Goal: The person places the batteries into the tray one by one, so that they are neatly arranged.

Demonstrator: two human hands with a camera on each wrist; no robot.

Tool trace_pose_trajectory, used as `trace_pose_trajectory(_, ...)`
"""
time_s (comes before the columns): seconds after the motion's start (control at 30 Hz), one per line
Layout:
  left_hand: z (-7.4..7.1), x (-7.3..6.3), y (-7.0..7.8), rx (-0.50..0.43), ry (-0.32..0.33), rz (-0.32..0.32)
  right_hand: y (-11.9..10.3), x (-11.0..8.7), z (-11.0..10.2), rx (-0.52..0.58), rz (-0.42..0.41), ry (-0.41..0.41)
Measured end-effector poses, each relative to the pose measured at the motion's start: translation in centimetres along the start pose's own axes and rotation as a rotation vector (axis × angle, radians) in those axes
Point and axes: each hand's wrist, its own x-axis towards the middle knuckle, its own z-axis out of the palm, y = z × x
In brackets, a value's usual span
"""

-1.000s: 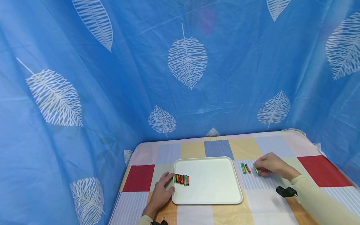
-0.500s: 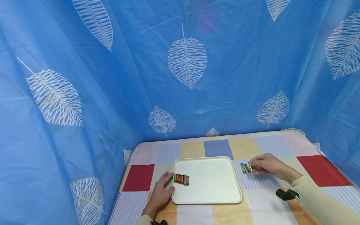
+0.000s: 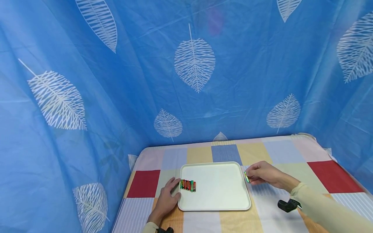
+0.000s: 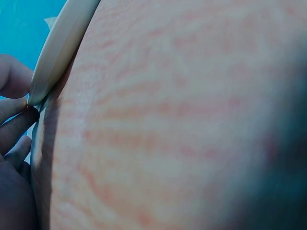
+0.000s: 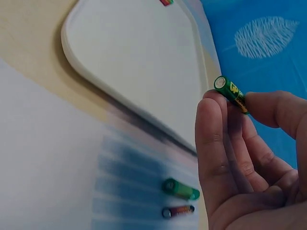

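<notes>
My right hand point(image 3: 265, 173) pinches a small green battery point(image 5: 233, 93) between thumb and fingertips, held just off the right rim of a white tray point(image 3: 218, 191). Its flat end faces the wrist camera. Two more batteries lie on the cloth below that hand, a green battery point(image 5: 181, 189) and a dark red battery point(image 5: 178, 211); in the head view the hand hides them. A row of several red and green batteries point(image 3: 187, 185) lies side by side at the tray's left. My left hand point(image 3: 167, 199) rests at the left rim, its thumb and fingers touching the edge.
A patchwork tablecloth point(image 3: 201, 223) covers the table beneath the tray. Blue curtains point(image 3: 233, 64) with white leaf prints hang behind the table and at both sides. A black wrist device point(image 3: 288, 205) sits on the right forearm.
My right hand has lifted the green battery off the cloth and carried it left to the tray's right edge, passing over the other two batteries. The left hand and tray stay put.
</notes>
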Motion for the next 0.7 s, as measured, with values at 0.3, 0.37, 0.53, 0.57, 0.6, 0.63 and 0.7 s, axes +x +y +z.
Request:
trace_pose_trajectory(0.3, 0.0, 0.3, -0.2, -0.014, 0.006, 0.019, -0.6, 1.0, 3.2, 0.017, -0.009, -0.040)
trace_pose_trajectory(0.37, 0.0, 0.3, -0.3, -0.014, 0.006, 0.024, -0.7, 1.2, 3.8, 0.015, -0.013, -0.047)
trace_pose_trajectory(0.53, -0.1, 0.3, -0.3, -0.011, 0.003, 0.020, -1.2, 1.7, 5.1, 0.023, -0.008, -0.045)
trace_pose_trajectory(0.57, -0.1, 0.3, -0.3, -0.010, 0.003, 0.017, -1.3, 1.8, 5.4, 0.024, -0.009, -0.044)
trace_pose_trajectory(0.6, -0.1, 0.3, -0.3, -0.009, 0.004, 0.015, -1.3, 2.0, 5.7, 0.028, -0.007, -0.040)
trace_pose_trajectory(0.63, -0.1, 0.4, -0.3, -0.006, 0.004, 0.013, -1.3, 2.1, 5.9, 0.031, -0.006, -0.038)
trace_pose_trajectory(0.7, -0.1, 0.4, -0.2, -0.006, 0.004, 0.006, -1.3, 2.5, 6.4, 0.033, -0.009, -0.034)
